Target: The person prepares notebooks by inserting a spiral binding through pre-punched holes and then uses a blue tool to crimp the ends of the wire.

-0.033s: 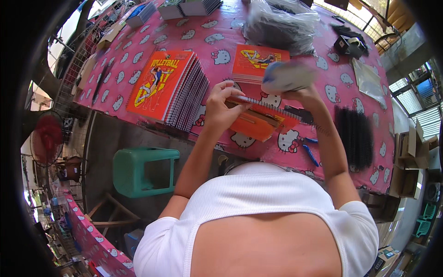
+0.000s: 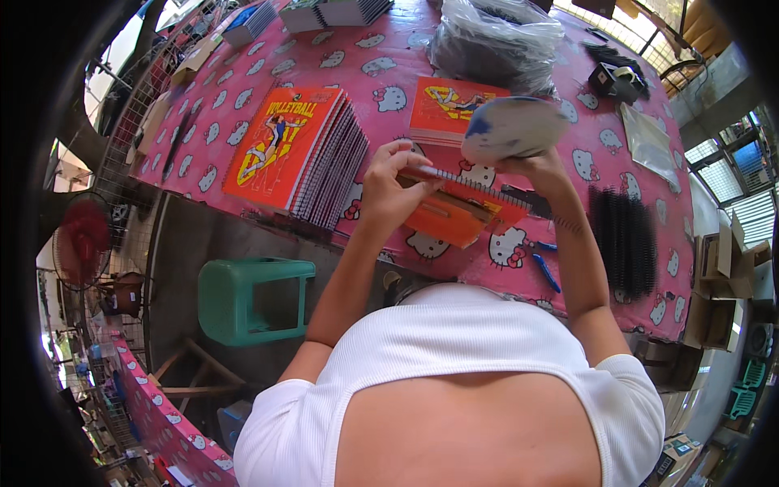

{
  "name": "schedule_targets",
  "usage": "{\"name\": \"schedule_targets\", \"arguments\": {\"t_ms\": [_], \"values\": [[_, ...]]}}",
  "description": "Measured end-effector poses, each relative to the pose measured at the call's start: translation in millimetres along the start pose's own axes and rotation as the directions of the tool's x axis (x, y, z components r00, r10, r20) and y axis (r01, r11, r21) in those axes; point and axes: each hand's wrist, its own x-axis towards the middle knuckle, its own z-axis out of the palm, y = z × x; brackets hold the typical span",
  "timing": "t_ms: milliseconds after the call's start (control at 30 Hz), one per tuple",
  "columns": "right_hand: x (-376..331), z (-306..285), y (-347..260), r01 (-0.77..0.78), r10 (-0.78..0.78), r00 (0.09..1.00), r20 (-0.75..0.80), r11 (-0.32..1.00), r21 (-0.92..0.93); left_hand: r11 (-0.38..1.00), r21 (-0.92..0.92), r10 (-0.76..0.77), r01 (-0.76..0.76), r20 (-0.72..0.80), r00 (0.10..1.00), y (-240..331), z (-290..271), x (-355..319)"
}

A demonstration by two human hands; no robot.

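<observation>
My left hand (image 2: 395, 183) is closed on the left end of an orange notebook (image 2: 471, 191), held with its punched spine edge upward. A dark coil runs along that edge and sticks out past its right end, near my right forearm. My right hand (image 2: 531, 166) grips a pale, rounded, flat-faced object (image 2: 516, 130) with blue smears, raised above the spine; its exact kind is unclear. Under the notebook lie an orange cover (image 2: 438, 227) and a brown wood-like piece (image 2: 458, 208). Blue-handled pliers (image 2: 546, 272) rest nearby.
A tall stack of coil-bound notebooks (image 2: 280, 154) stands to the left. Beyond my hands sits a lower orange stack (image 2: 434, 114). Black coils (image 2: 623, 243) lie at right, and a plastic bag of dark items (image 2: 495, 49) is at the back. A green stool (image 2: 256, 300) stands below the table edge.
The pale object in my right hand has shifted slightly up and right, and is less blurred. My left hand and the notebook stay nearly in place.
</observation>
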Motion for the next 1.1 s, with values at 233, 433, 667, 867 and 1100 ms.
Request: {"name": "schedule_targets", "arguments": {"t_ms": [233,433,667,867,1100], "values": [[-47.3,-91.1,32.3,-0.567,-0.051,0.790,-0.611,0.322,-0.759,0.839,-0.539,-0.062,0.068,0.030,0.998,-23.4,14.7,-5.9],[-23.4,-70.5,-34.2,-0.342,0.067,0.919,-0.389,0.628,-0.699,0.936,-0.352,-0.048,0.010,-0.100,0.994,-22.3,22.2,-14.6],[-27.5,85.8,-11.9,-0.071,-0.342,0.936,-0.089,0.064,-0.995,0.911,-0.413,-0.073,0.005,-0.149,0.986,-20.5,31.6,-17.2],[-44.9,96.6,-20.3,-0.016,-0.235,0.970,-0.054,0.161,-0.987,0.942,-0.334,-0.011,-0.042,-0.156,0.988,-28.0,22.9,-18.0],[-73.7,103.4,9.8,0.050,-0.257,0.966,-0.014,0.240,-0.970,0.940,-0.340,-0.018,-0.016,-0.096,0.995,-22.9,21.6,-13.5]]}}
